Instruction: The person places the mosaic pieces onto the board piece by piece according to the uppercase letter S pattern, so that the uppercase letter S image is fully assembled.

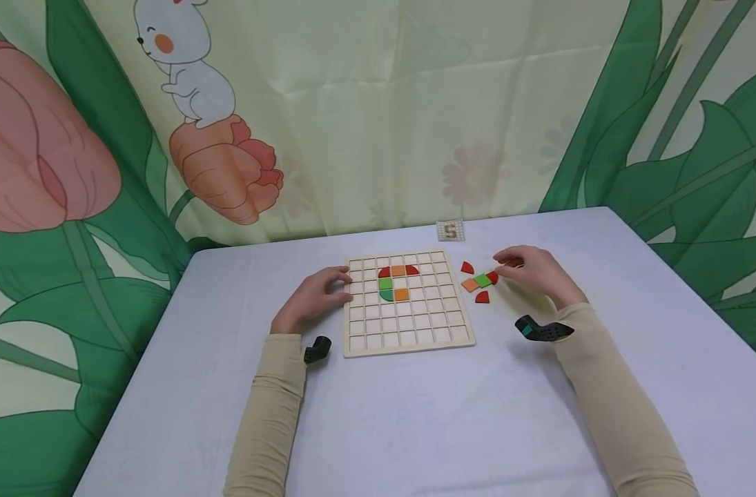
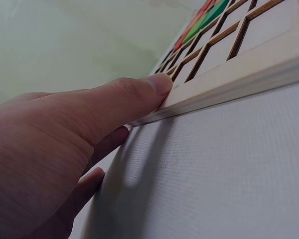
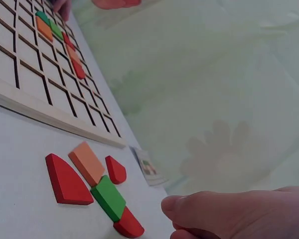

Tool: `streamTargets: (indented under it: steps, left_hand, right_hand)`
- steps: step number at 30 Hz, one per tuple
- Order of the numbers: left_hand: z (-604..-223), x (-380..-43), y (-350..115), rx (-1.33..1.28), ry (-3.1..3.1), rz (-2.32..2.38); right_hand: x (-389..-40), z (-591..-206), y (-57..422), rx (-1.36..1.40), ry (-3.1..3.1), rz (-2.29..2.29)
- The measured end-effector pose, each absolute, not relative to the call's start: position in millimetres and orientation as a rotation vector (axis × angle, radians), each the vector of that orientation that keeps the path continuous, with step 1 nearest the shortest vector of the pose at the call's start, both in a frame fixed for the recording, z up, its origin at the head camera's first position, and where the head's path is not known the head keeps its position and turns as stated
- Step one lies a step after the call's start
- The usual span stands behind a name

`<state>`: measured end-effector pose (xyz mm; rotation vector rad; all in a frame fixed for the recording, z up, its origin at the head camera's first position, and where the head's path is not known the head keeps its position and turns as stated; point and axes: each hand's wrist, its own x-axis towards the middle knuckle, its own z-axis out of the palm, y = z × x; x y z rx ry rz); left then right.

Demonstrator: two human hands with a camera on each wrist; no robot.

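A wooden grid board [image 1: 409, 349] lies on the table, with a cluster of red, orange and green tiles set in its upper cells. My left hand [image 1: 315, 297] is at the board's left edge. In the left wrist view its thumb [image 2: 157, 85] rests against the rim, with the other fingers lower beside it. My right hand [image 1: 536, 269] hovers right of the loose pieces, fingers loosely bent, nearest a red quarter-round tile [image 3: 129, 224]. Beside that tile lie a green square tile [image 3: 108, 198], an orange square tile [image 3: 87, 163] and two more red quarter-rounds. The right fingertips are partly hidden in the right wrist view.
A small card with a printed grid pattern [image 1: 450, 230] lies at the table's back edge, behind the board. The white-covered table [image 1: 415, 421] meets a printed fabric backdrop [image 1: 365, 124]. Each wrist wears a black camera mount.
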<state>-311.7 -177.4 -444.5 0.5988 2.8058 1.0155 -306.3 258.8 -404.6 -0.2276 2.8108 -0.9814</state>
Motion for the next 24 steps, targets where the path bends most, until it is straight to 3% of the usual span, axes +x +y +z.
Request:
streamTargets:
  steps: [24]
  left_hand:
    - [-446,-313,-178,0.614,2.806,1.026]
  right_hand:
    - [-314,-426,259,-0.335,2.831,-0.828]
